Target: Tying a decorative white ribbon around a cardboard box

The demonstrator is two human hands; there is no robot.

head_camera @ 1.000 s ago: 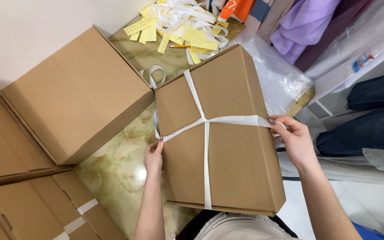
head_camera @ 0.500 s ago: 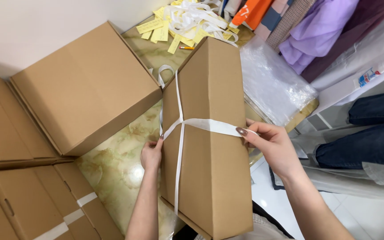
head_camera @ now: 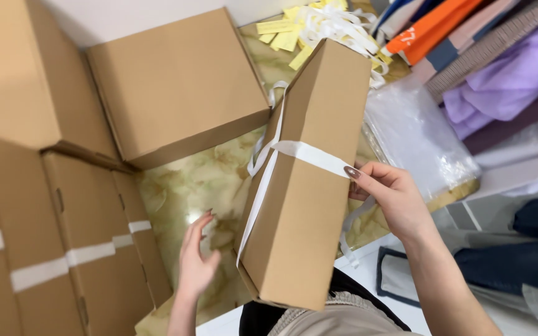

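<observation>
A flat brown cardboard box (head_camera: pixel 309 186) stands tilted on its edge in front of me, tied crosswise with white ribbon (head_camera: pixel 306 152). My right hand (head_camera: pixel 390 196) grips its right side, thumb on the ribbon. My left hand (head_camera: pixel 195 258) hovers open just left of the box, fingers spread, touching nothing. The box's far face is hidden.
A large closed cardboard box (head_camera: pixel 175 81) lies to the left on the marbled floor (head_camera: pixel 188 186). Ribbon-tied boxes (head_camera: pixel 63 249) stack at the lower left. Yellow and white strips (head_camera: pixel 319 25) lie behind. Clear plastic bags (head_camera: pixel 415 134) and folded clothes (head_camera: pixel 499 68) sit to the right.
The box has tipped further onto its edge. My left hand has let go of it and dropped away to the left. My right hand keeps hold.
</observation>
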